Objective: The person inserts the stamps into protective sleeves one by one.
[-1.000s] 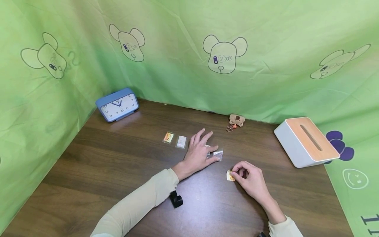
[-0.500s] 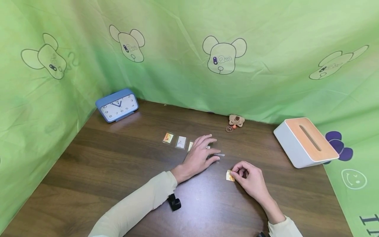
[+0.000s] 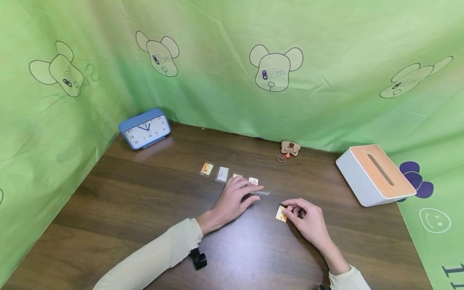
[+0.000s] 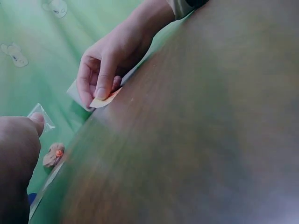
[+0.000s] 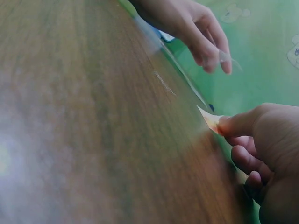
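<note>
My left hand [image 3: 230,203] pinches a small clear plastic bag [image 3: 263,193] between thumb and fingers, just above the table. In the left wrist view the bag [image 4: 47,123] sticks out past the thumb. To the right, my right hand [image 3: 309,221] pinches a small square card with a yellow-orange print [image 3: 280,214] by its edge. The right wrist view shows that card [image 5: 209,120] slightly bent. Beyond the left hand lie small sleeved cards in a row: an orange one [image 3: 207,168], a whitish one [image 3: 222,174], a partly hidden one [image 3: 237,175] and a pale one [image 3: 253,181].
A blue alarm clock [image 3: 146,129] stands at the back left of the wooden table [image 3: 145,201]. At the back is a brown plush keychain [image 3: 290,148]. A white tissue box with a wooden top [image 3: 377,173] stands at the right. Green cloth [image 3: 217,80] hangs behind.
My left hand has drawn back from the row, down and left, taking the clear bag off the table. More of the row shows now. My right hand stays nearly in place, its card slightly turned.
</note>
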Tool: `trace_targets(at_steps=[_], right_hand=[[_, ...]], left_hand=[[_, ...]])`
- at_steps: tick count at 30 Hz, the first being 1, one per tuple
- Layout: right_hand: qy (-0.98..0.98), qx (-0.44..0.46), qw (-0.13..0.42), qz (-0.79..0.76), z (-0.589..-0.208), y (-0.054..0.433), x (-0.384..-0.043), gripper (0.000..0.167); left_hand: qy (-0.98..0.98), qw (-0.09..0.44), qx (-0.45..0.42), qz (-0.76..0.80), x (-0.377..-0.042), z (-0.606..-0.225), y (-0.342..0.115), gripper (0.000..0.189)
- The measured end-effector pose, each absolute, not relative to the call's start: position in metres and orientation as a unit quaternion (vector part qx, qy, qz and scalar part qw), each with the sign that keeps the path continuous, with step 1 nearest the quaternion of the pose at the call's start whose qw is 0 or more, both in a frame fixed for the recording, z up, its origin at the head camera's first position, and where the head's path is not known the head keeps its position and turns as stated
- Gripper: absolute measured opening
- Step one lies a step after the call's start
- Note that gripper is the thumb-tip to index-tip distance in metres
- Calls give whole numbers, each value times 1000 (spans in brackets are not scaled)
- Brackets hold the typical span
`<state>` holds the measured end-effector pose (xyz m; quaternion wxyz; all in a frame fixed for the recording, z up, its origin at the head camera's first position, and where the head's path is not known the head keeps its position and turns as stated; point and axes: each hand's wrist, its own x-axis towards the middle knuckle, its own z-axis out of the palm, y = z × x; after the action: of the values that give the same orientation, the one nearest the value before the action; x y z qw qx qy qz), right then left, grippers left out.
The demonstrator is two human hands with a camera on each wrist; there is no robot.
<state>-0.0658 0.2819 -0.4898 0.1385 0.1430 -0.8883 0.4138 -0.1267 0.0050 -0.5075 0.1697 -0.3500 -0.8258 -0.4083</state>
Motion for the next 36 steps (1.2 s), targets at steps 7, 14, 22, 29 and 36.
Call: trace_targets(at_steps=[7, 14, 22, 29, 36], right_hand=[[-874, 137, 117, 452, -486, 275, -63, 22], [-856, 103, 99, 496, -488, 265, -60, 16], [-838, 62, 96, 534, -485, 253, -59, 15], [-820, 53, 116, 558, -484, 244, -58, 14], [-795, 33, 149, 587, -483, 238, -60, 12]], left_hand=[[-823, 150, -356, -417, -110, -494, -9, 44], [-804, 143, -345, -463, -108, -501, -13, 53], [-817, 98, -293, -487, -105, -496, -11, 10], [-810, 76, -270, -514, -105, -494, -11, 8], [-815, 77, -266, -509, -107, -498, -12, 14]])
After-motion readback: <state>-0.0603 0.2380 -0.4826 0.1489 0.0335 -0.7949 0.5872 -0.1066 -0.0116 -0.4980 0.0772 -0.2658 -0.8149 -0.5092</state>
